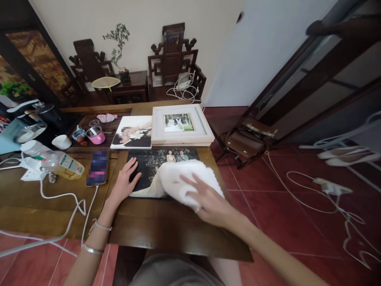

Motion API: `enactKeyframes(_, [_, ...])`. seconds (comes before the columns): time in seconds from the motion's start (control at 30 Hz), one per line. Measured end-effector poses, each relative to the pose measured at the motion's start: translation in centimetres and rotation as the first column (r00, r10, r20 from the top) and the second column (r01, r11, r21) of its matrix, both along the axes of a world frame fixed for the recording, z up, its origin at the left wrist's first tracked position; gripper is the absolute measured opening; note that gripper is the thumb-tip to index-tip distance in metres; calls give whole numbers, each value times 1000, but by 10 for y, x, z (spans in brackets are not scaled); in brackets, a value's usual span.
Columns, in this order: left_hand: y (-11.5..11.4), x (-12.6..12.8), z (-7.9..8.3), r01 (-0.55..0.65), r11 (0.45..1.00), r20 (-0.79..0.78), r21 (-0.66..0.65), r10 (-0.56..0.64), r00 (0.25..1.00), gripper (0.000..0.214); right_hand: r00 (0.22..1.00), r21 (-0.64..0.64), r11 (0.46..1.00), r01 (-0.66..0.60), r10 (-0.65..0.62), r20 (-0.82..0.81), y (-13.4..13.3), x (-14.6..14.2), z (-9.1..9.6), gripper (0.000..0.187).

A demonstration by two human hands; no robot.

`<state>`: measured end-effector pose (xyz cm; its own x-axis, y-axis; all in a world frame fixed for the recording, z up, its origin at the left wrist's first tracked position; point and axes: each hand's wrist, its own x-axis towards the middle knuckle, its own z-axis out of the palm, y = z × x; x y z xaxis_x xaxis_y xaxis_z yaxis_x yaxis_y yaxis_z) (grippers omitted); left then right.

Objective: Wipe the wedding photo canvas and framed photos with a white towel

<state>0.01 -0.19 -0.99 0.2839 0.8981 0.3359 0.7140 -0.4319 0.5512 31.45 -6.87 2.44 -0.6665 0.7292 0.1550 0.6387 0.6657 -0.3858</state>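
Observation:
A dark photo panel (149, 169) with a couple printed on it lies flat on the wooden table. My left hand (127, 174) rests on its left edge, fingers stretched out, holding nothing. Under my right hand (205, 200) is a folded white cloth (175, 174), pressed against the right part of the panel and hiding much of it. The fingers of that hand are spread over the cloth, some of them bent into it. Just beyond the panel are a white-framed photo (205, 123) and a second photo panel (135, 137), side by side.
To the left are a phone (97, 167) on a charging cable, a bottle of yellow liquid (70, 165), a pink cup (95, 135), a white cup (61, 142) and a power strip (32, 169). A brown bag (245, 143) sits right of the table (178, 226).

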Motion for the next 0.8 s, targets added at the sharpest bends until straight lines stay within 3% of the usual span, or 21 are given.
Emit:
enactKeyframes(0.17, [0, -1, 2, -5, 1000, 12, -25, 6, 1000, 43, 985, 7, 985, 174, -174, 3, 77, 11, 3, 32])
enactKeyframes(0.27, [1, 0, 2, -20, 999, 25, -36, 21, 999, 43, 974, -21, 974, 225, -226, -35, 92, 11, 2, 30])
enactKeyframes(0.4, [1, 0, 0, -34, 999, 43, -30, 35, 998, 43, 978, -5, 979, 204, -204, -52, 57, 10, -5, 29])
enactKeyframes(0.53, [1, 1, -2, -27, 999, 49, -25, 28, 998, 43, 999, -2, 999, 40, -40, -27, -12, 8, -5, 32])
enactKeyframes(0.63, [1, 0, -2, -13, 999, 27, -39, 15, 1000, 42, 995, -28, 995, -94, 93, -22, -46, 7, 3, 34])
enactKeyframes(0.7, [2, -1, -2, -3, 999, 13, -43, 3, 1000, 42, 990, -52, 989, -140, 140, -13, -51, 8, 7, 35])
enactKeyframes(0.8, [3, -2, -2, 10, 998, 5, -57, -10, 1000, 42, 994, -46, 993, -113, 113, -12, -30, 13, 7, 33])
